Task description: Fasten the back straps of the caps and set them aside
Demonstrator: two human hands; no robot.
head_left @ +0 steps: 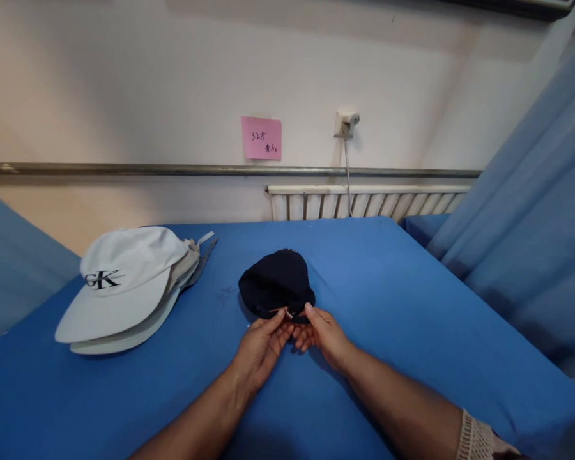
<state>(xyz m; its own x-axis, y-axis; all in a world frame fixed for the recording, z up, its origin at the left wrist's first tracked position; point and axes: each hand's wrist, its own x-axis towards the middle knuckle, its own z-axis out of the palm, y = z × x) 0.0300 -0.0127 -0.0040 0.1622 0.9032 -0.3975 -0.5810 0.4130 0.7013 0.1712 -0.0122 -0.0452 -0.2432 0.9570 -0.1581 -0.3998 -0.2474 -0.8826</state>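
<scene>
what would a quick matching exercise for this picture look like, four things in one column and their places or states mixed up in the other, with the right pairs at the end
Things
1. dark cap
2. pink note
3. white cap with black letters
4. left hand

Places and states
A. stuck on the wall
B. on top of the stack at the left
C. pinching the strap area of the dark cap, together with the right hand
D. held at its near edge by both hands

Right pairs: 1-D, 2-A, 3-B, 4-C
</scene>
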